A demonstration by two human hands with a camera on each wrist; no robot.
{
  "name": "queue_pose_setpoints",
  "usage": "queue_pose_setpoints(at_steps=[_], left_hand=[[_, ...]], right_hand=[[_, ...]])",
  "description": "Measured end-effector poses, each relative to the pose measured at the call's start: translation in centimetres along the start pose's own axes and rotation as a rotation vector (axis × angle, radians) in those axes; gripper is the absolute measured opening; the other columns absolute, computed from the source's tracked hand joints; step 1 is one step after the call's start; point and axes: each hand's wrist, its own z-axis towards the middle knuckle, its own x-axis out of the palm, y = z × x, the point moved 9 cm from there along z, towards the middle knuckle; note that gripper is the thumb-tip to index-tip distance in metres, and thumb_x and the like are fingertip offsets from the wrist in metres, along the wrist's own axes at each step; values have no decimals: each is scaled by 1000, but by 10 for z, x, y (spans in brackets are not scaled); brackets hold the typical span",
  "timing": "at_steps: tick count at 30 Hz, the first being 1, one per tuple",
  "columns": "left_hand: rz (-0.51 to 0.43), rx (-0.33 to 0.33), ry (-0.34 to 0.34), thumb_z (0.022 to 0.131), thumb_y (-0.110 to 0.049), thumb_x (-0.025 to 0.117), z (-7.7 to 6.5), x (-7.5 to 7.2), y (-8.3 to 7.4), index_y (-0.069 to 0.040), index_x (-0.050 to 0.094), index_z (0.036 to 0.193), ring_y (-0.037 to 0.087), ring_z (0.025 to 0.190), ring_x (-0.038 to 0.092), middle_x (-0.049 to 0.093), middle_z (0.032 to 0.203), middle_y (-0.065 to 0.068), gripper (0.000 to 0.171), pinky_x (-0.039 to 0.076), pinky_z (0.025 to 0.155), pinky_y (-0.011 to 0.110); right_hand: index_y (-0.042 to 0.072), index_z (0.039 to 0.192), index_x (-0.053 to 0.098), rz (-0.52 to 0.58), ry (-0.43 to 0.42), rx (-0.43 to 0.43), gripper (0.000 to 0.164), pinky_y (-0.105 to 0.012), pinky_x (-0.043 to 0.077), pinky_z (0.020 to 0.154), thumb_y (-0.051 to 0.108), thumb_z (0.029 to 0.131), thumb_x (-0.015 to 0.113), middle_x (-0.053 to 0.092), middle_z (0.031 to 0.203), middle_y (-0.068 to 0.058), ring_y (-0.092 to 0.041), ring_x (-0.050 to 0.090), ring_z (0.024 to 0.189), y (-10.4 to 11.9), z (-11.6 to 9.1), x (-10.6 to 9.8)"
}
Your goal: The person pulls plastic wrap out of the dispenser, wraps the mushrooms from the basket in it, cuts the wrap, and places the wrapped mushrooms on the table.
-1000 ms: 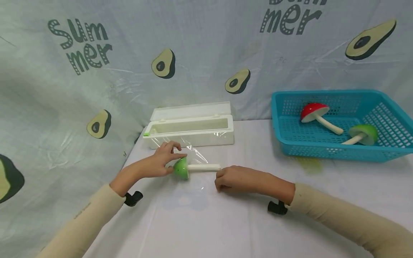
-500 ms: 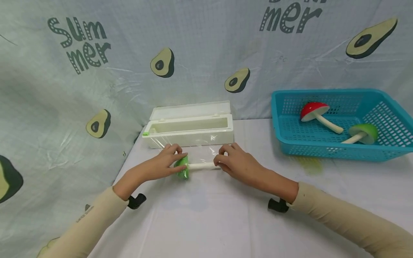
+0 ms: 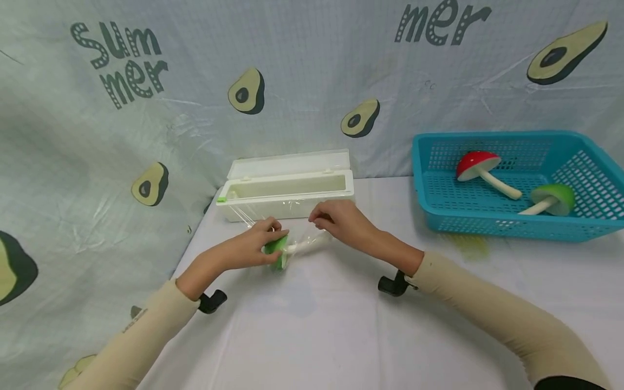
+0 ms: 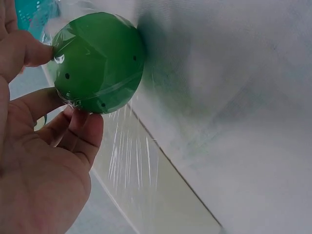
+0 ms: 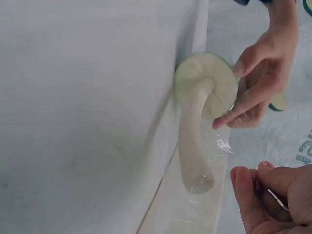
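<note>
A toy mushroom with a green cap [image 3: 275, 249] and white stem [image 5: 192, 141] is covered by clear cling film [image 4: 131, 156]. My left hand [image 3: 248, 246] pinches the cap through the film, thumb and fingers at its rim. Slightly raised and to the right, my right hand [image 3: 341, 219] has thumb and fingertips pressed together on the film's edge, beyond the free end of the stem. Strands of film run from the mushroom back to the long white dispenser box [image 3: 292, 208], whose lid stands raised.
A blue plastic basket [image 3: 492, 223] stands at the back right. In it lie a red-capped mushroom [image 3: 475, 162] and another green-capped mushroom [image 3: 558, 199]. A printed sheet [image 3: 292, 49] hangs behind the white-covered table [image 3: 331, 336].
My right hand has moved from beside the stem's end up and back toward the dispenser box, drawing film over the stem. My left hand stays at the cap, now pinching it through film.
</note>
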Motion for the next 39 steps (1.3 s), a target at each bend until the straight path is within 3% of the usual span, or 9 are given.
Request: queue_pose_setpoints(at_steps=[4, 7, 12, 16, 22, 28, 31, 35, 39], left_hand=[[4, -3, -15, 98, -20, 61, 0, 1, 1, 7, 52, 143, 26, 108, 47, 49, 127, 16, 54, 45, 92, 41], [-34, -22, -45, 99, -22, 63, -2, 0, 4, 6, 50, 145, 24, 103, 51, 52, 125, 15, 56, 48, 88, 40], [-178, -70, -100, 100, -20, 65, -5, -3, 10, 3, 46, 138, 23, 104, 56, 56, 120, 11, 48, 52, 88, 43], [-216, -46, -97, 99, -19, 68, -11, -6, 11, -2, 47, 127, 25, 108, 58, 56, 122, 11, 38, 52, 93, 45], [-147, 88, -101, 82, -13, 87, -18, -4, 5, -3, 45, 125, 32, 118, 54, 51, 132, 18, 61, 50, 99, 48], [30, 216, -265, 87, -7, 80, -21, -7, -10, -11, 59, 99, 37, 112, 60, 48, 142, 25, 24, 51, 92, 49], [54, 191, -325, 91, -3, 74, -23, -7, -11, -12, 58, 94, 38, 114, 59, 55, 138, 21, 19, 49, 95, 50], [28, 82, -384, 95, -5, 69, -24, -6, -5, -9, 59, 98, 39, 127, 52, 63, 131, 16, 12, 43, 106, 53], [-116, -42, -466, 94, -5, 72, -24, -7, 5, -7, 64, 100, 29, 103, 64, 72, 119, 8, 10, 52, 88, 45]], right_hand=[[0, 108, 72, 23, 82, -9, 14, -24, 57, 78, 0, 95, 70, 76, 101, -12, -15, 71, 90, -7, 12, 14], [-2, 120, 65, -4, 213, -32, 29, -25, 57, 85, -3, 92, 70, 72, 114, -14, -20, 72, 101, -12, 13, 31], [7, 133, 46, -35, 405, -8, 55, -29, 54, 87, -9, 87, 71, 47, 137, -12, -24, 65, 116, -19, 3, 59], [7, 121, 48, -128, 412, -44, 45, -33, 53, 85, -7, 87, 73, 46, 122, -10, -24, 61, 108, -17, -3, 63], [6, 115, 60, -280, 350, -205, 32, -33, 54, 88, -9, 88, 70, 60, 118, -7, -24, 64, 103, -10, -5, 66], [9, 121, 62, -283, 317, -235, 38, -33, 54, 91, -12, 90, 63, 63, 120, -6, -23, 66, 107, -7, -8, 64], [11, 124, 62, -278, 327, -226, 40, -34, 54, 90, -10, 91, 62, 64, 120, -6, -24, 66, 104, -6, -7, 66], [10, 122, 64, -284, 329, -224, 36, -35, 55, 89, -9, 91, 62, 64, 119, -7, -25, 67, 104, -5, -7, 68], [8, 119, 67, -281, 319, -248, 37, -34, 55, 90, -13, 89, 63, 66, 119, -8, -25, 67, 109, -4, -8, 68]])
